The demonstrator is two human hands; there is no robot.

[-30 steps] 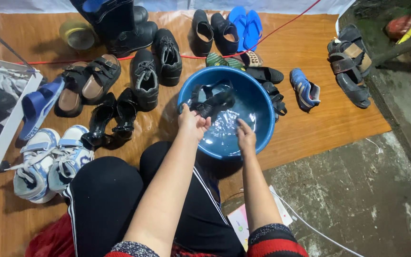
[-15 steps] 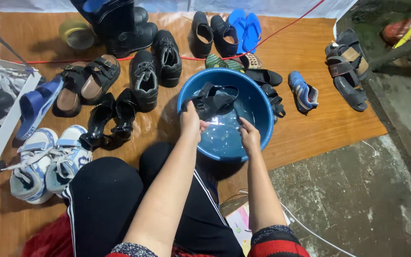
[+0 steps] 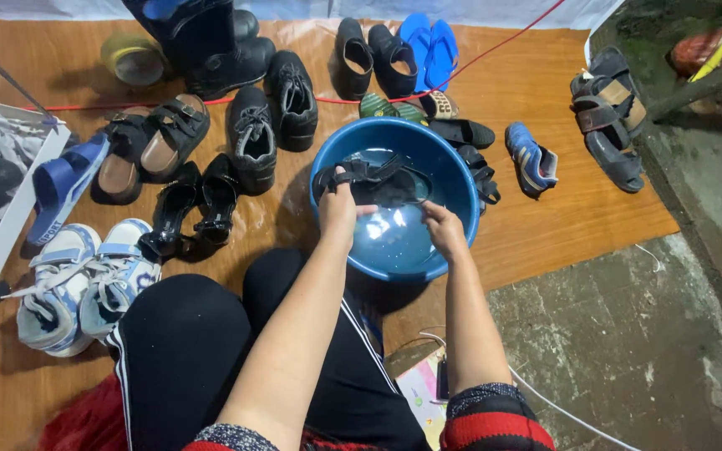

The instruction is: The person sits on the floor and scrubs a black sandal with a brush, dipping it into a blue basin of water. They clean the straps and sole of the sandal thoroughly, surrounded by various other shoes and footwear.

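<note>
Both hands were over the blue basin (image 3: 460,179) as I watched: my left hand (image 3: 338,207) was clamped on the strap end of a black sandal (image 3: 373,179), and my right hand (image 3: 443,227) gripped its other end, the two hands apart with the sandal stretched between them just above the water. That sandal sat inside the basin, toward its far rim, tilted with its straps up. Room around the basin was tight on the far side, where a black slip-on (image 3: 461,132) and a green patterned shoe (image 3: 388,108) touched or nearly touched the rim; a small blue shoe (image 3: 532,159) lay just beside it to the right. To the left, a pair of black heeled shoes (image 3: 194,205) and two black sneakers (image 3: 271,121) lay near, with white-and-blue trainers (image 3: 77,280) closer to my knee. The near rim pressed against my legs in black trousers (image 3: 177,351). Everything rested on a brown wood-patterned mat (image 3: 578,225), wet and shiny in places, whose right edge gave way to rough grey concrete floor (image 3: 628,351), the only open stretch. A red cord (image 3: 495,50) ran across the far part of the mat. Both forearms reached forward and down, wrists bent slightly inward.
</note>
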